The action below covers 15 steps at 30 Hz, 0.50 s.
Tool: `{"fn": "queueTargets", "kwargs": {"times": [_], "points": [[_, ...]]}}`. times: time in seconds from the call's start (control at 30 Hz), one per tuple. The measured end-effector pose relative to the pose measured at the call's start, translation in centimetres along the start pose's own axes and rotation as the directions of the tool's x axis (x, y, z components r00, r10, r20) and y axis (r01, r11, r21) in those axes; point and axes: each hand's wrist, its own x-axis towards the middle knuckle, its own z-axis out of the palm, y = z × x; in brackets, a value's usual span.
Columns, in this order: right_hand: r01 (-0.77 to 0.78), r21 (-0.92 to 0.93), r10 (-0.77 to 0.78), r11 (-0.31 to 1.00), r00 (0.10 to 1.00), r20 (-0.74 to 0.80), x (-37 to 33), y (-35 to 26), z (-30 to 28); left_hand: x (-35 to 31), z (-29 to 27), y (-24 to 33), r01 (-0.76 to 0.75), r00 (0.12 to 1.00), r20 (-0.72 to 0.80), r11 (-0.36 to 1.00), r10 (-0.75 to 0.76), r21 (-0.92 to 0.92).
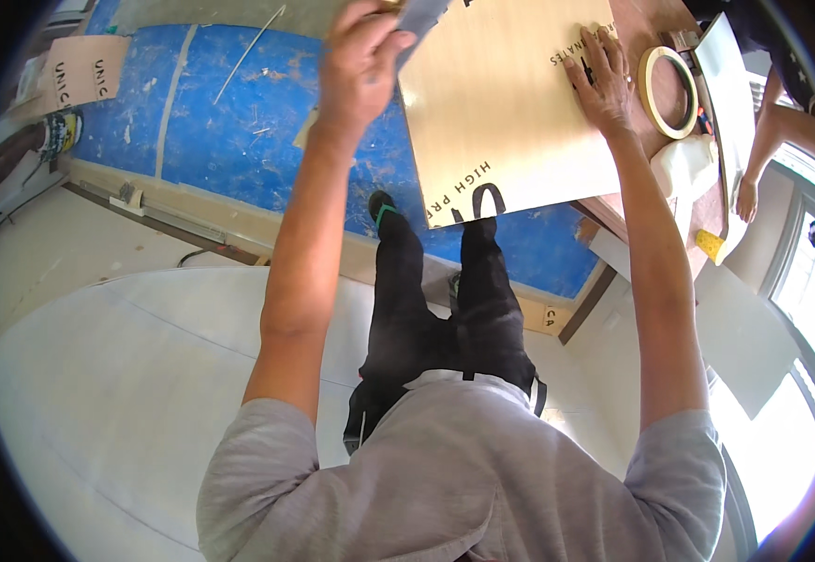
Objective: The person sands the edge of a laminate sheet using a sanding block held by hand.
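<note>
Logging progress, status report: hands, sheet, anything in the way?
Left hand gripping grey flat piece. Right hand spread on pale sheet. Tape roll nearby, off the sheet.

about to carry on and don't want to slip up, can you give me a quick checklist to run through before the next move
1. Left hand has its fingers around the grey strip: ok.
2. Right hand flat on the board: ok, fingers spread.
3. Board's near left corner over the table: not ok, it juts out above the blue floor.
4. Tape roll off the board: ok, it lies to the right.
5. Co-worker's hand away from the board: ok, off to the right.
6. Strip touching the board: cannot tell, its far end is cut off.
</note>
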Motion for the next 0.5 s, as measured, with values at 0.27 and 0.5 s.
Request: {"fn": "queueTargets", "kwargs": {"times": [0.27,0.5], "points": [[-0.03,-0.03,0.031,0.999,0.999,0.024,-0.8,0.0,-0.5,-7.8,-0.7,3.0,0.243,0.958,0.133,0.966,-0.253,0.09],[-0.05,-0.044,0.052,0.998,0.998,0.043,-0.7,0.1,-0.6,-0.1,-2.1,-1.5,0.122,0.99,0.055,0.986,-0.129,0.116]]}}
